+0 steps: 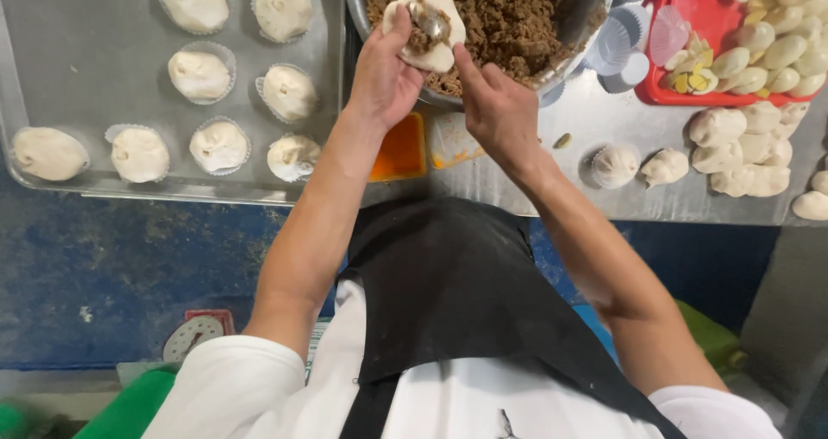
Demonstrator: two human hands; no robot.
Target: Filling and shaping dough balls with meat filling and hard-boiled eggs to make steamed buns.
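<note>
Head view: you look straight down at your own two hands over a steel bench.
Dough round: flat white dough disc (425, 27) sits cupped in your left hand (382, 81), above the bowl rim, with a dab of brown filling in its middle.
Spoon: metal spoon (429, 21) rests on the filling in the dough; its handle runs toward your right hand.
Left hand: fingers curled under the dough, holding it up, palm open to it.
Right hand: your right hand (496, 111) sits just right of the dough, fingers closed narrow, index finger stretched up to the dough edge; its grip on the spoon handle I cannot tell.
Bowl: big metal bowl (576, 35) of brown crumbly filling (517, 12), directly beyond both hands.
Left of left hand: steel tray (95, 77) with filled buns (200, 74) in paper cups, in rows.
Right of right hand: loose shaped buns (614, 166) on the bench, empty paper cups (625, 55), red tray (703, 25) with pale pieces.
Below hands: your black apron (448, 292) and white sleeves.
</note>
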